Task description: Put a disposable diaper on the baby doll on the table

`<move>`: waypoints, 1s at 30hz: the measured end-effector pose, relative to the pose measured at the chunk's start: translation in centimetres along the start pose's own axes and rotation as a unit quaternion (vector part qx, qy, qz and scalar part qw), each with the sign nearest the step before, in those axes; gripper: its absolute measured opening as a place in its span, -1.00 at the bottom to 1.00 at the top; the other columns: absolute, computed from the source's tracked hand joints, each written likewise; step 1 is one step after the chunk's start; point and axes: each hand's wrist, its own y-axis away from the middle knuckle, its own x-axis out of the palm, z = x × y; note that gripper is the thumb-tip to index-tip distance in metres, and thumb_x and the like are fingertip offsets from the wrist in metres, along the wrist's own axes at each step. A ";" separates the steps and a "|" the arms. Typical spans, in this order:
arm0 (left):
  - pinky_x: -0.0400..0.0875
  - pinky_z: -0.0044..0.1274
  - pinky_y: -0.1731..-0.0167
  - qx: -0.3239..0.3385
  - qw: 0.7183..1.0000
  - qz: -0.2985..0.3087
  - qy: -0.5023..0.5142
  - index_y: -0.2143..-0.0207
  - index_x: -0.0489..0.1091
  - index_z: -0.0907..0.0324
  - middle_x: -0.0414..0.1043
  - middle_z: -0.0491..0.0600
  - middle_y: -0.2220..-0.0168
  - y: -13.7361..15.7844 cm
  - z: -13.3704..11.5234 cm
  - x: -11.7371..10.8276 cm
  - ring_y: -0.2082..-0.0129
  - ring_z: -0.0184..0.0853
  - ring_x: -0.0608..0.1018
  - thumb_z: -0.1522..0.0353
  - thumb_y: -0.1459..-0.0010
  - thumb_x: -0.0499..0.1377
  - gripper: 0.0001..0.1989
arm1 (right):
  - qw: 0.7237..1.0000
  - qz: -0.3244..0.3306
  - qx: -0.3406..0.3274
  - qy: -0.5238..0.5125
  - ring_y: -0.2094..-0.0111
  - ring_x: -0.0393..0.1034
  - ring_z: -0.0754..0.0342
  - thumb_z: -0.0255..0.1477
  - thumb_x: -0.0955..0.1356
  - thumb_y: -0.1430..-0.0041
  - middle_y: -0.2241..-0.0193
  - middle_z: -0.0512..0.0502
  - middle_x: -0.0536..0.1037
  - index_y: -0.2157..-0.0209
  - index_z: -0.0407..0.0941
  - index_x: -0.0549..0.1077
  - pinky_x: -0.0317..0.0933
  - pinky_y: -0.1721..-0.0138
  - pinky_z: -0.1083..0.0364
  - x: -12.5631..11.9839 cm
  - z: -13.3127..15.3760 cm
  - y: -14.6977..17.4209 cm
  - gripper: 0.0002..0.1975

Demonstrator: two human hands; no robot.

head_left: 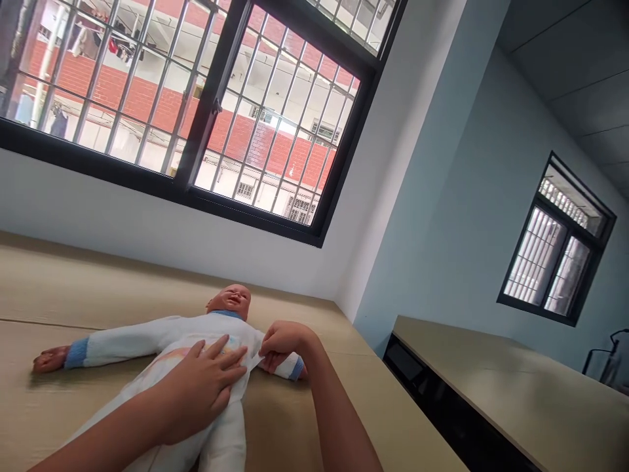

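Note:
A baby doll [232,300] lies on its back on the tan tabletop, head toward the window wall and arms spread out. It wears a white baby suit [132,337] with blue cuffs, a blue collar and a pale printed chest. My left hand [209,387] rests flat on the doll's chest and belly, fingers apart, covering part of the print. At the doll's side, near the armpit, my right hand [285,339] pinches a small fold of the suit and pulls it outward. My right forearm passes over the table beside the doll's cuffed hand.
The tan table [388,393] runs up to the wall below a barred window [275,124]. Across a gap on the right stands another tan table [521,387] with a dark side. Black metal tubing [602,354] shows at the far right edge.

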 end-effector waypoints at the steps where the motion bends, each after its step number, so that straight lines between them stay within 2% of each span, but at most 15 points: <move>1: 0.19 0.23 -0.26 0.003 1.000 0.009 0.001 -0.26 0.50 -0.05 0.26 0.01 -0.46 -0.1 -0.1 -0.2 -0.45 0.28 0.21 0.43 -0.34 -0.03 -0.45 | 1.000 0.000 0.004 -0.002 0.60 0.47 0.14 -0.68 0.32 -0.15 0.66 -0.03 0.53 0.60 -0.19 0.48 0.41 0.40 0.21 0.0 0.0 0.0 -0.72; 4: 0.35 0.18 -0.09 0.010 1.000 0.016 -0.008 -0.10 0.60 0.01 0.49 0.12 -0.29 -0.6 -0.7 -1.0 -0.24 0.27 0.45 0.43 -0.28 0.01 -0.53 | 1.000 0.002 0.019 -0.004 0.61 0.47 0.15 -0.68 0.31 -0.15 0.67 -0.02 0.53 0.61 -0.18 0.48 0.41 0.41 0.23 0.0 0.0 0.0 -0.70; 6: 0.41 0.14 0.00 0.016 1.000 0.016 -0.018 0.03 0.64 0.05 0.59 0.14 -0.11 -1.1 -1.0 -1.3 -0.10 0.22 0.54 0.41 -0.27 0.03 -0.59 | 1.000 0.005 0.023 -0.005 0.61 0.47 0.16 -0.68 0.31 -0.15 0.67 -0.02 0.53 0.61 -0.17 0.47 0.41 0.41 0.23 0.1 -0.1 0.0 -0.70; 8: 0.40 0.12 0.01 0.022 0.999 0.021 -0.023 0.14 0.66 0.08 0.62 0.14 -0.03 -1.6 -1.2 -1.3 -0.07 0.20 0.55 0.39 -0.28 0.04 -0.64 | 1.000 0.006 0.022 -0.006 0.61 0.46 0.16 -0.69 0.32 -0.16 0.67 -0.02 0.53 0.62 -0.18 0.48 0.40 0.42 0.23 0.1 -0.3 0.0 -0.69; 12: 0.34 0.13 -0.05 0.014 0.999 0.019 -0.022 0.25 0.69 0.12 0.63 0.16 0.01 -2.1 -1.3 -1.0 -0.09 0.20 0.53 0.37 -0.30 0.04 -0.64 | 1.000 0.018 0.015 -0.016 0.60 0.47 0.17 -0.70 0.34 -0.20 0.67 -0.01 0.54 0.62 -0.19 0.49 0.40 0.41 0.25 0.0 -0.6 -0.1 -0.67; 15: 0.33 0.11 -0.08 0.006 1.000 0.020 -0.022 0.26 0.71 0.15 0.64 0.19 0.03 -2.1 -1.7 -1.0 -0.10 0.19 0.52 0.35 -0.31 0.05 -0.62 | 0.999 0.016 0.012 -0.034 0.61 0.47 0.18 -0.70 0.34 -0.21 0.65 -0.02 0.55 0.62 -0.20 0.50 0.40 0.41 0.25 0.0 -0.6 0.0 -0.66; 20: 0.31 0.10 -0.13 0.003 0.999 0.033 -0.012 0.22 0.73 0.15 0.63 0.17 -0.07 -2.0 -2.1 -1.3 -0.15 0.20 0.50 0.34 -0.29 0.07 -0.62 | 0.996 0.028 0.004 -0.084 0.61 0.49 0.19 -0.74 0.30 -0.25 0.63 -0.03 0.56 0.60 -0.23 0.50 0.40 0.40 0.26 0.6 -0.2 -0.1 -0.63; 26: 0.32 0.05 -0.15 0.013 0.998 0.059 -0.011 0.21 0.73 0.20 0.69 0.21 0.11 -2.4 -2.2 -2.2 -0.13 0.20 0.50 0.33 -0.23 0.07 -0.60 | 0.991 0.025 -0.008 -0.129 0.58 0.52 0.21 -0.74 0.28 -0.28 0.62 -0.03 0.57 0.61 -0.25 0.50 0.41 0.36 0.28 1.4 0.2 -0.3 -0.60; 30: 0.32 0.08 -0.14 0.006 0.999 0.053 -0.005 0.18 0.72 0.22 0.67 0.25 0.08 -2.0 -2.5 -2.3 -0.15 0.24 0.49 0.31 -0.24 0.05 -0.58 | 0.989 0.026 -0.005 -0.143 0.59 0.52 0.20 -0.74 0.28 -0.28 0.63 -0.03 0.56 0.62 -0.24 0.48 0.40 0.38 0.27 1.2 0.1 -0.4 -0.60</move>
